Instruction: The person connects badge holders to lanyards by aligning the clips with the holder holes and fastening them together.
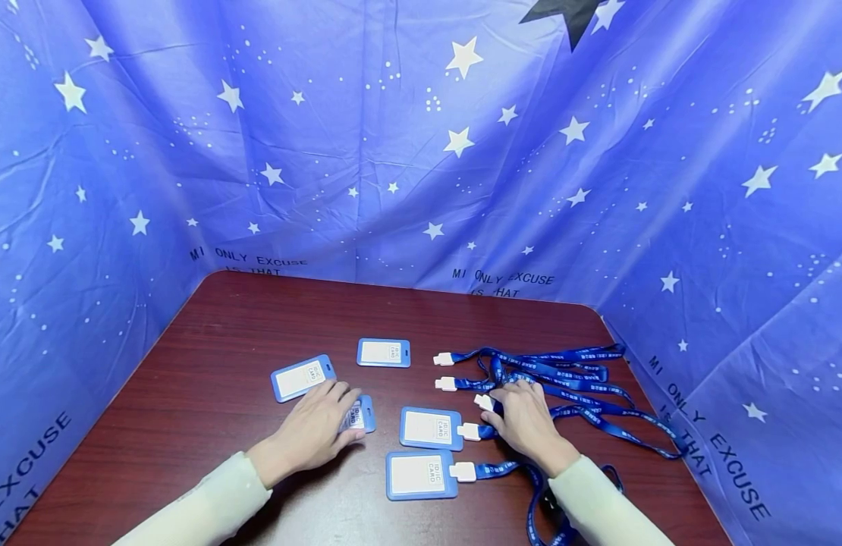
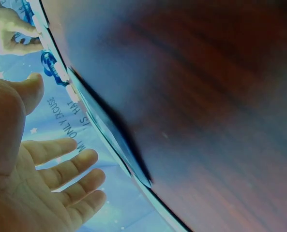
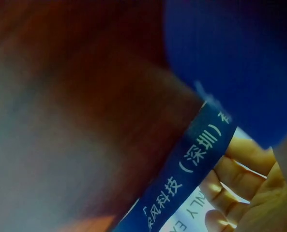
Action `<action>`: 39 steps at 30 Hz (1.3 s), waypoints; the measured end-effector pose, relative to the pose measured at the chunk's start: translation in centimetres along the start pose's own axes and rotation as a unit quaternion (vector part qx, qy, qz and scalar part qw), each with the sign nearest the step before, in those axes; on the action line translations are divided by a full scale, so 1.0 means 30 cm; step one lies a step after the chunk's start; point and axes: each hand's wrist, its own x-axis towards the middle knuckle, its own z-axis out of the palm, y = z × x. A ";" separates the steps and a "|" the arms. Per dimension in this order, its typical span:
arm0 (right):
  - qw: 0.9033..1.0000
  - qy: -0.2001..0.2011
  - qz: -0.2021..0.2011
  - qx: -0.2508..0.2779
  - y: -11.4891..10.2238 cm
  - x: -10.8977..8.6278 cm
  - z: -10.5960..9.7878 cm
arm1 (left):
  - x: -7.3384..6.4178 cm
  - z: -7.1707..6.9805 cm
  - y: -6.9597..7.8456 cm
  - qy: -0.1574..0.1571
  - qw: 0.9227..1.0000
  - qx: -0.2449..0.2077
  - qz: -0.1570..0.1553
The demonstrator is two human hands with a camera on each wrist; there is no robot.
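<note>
My left hand [image 1: 318, 425] is over a blue-framed ID card holder [image 1: 365, 414], covering part of it. The left wrist view shows its fingers [image 2: 73, 169] spread and slightly bent, with a card holder [image 2: 109, 133] on the table past them. My right hand [image 1: 530, 421] pinches a blue lanyard close to its white clip [image 1: 484, 402], thumb on the near side. In the right wrist view, the printed lanyard strap [image 3: 182, 169] crosses in front of curled fingers [image 3: 240, 179].
Two card holders [image 1: 431, 428] [image 1: 421, 475] lie with lanyard clips at their slots. Two loose holders [image 1: 384, 353] [image 1: 303, 378] lie farther back. Several lanyards [image 1: 571, 371] spread over the right side of the brown table [image 1: 189, 425]. A starry blue cloth [image 1: 366, 152] surrounds it.
</note>
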 end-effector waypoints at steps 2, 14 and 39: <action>1.000 -0.003 -0.001 -0.005 0.000 -0.001 0.002 | 0.000 0.000 0.001 -0.001 1.000 0.001 -0.001; 1.000 -0.001 0.002 -0.015 -0.007 -0.002 0.010 | -0.003 -0.005 -0.002 0.013 1.000 0.007 0.005; 1.000 -0.002 0.006 -0.002 -0.021 0.002 0.001 | -0.027 -0.024 -0.037 -0.010 1.000 -0.021 -0.018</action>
